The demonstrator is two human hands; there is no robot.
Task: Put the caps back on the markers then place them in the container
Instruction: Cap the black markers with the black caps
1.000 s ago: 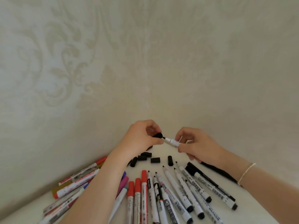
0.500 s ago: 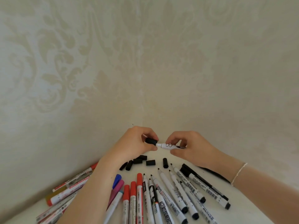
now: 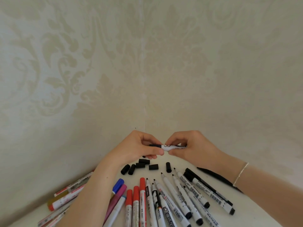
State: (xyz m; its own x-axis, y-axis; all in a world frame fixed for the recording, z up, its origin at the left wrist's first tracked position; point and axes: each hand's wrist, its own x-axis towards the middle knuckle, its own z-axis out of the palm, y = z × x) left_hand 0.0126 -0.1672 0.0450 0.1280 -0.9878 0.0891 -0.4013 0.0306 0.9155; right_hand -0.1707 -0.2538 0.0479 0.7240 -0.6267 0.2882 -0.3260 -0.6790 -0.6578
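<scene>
white marker [image 3: 167,147] pinched between both hands' grips.

We find bare table [image 3: 255,215] only rightward; loose black caps [image 3: 144,165] and fanned markers [image 3: 172,199] crowd the rest.

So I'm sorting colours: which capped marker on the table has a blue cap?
The blue-capped marker beside the left forearm; its neighbours wear pink and red caps.

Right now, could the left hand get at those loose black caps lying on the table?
Probably yes: the loose black caps lie uncovered just below the left hand, but it is pinching the marker and would have to let go first.
</scene>
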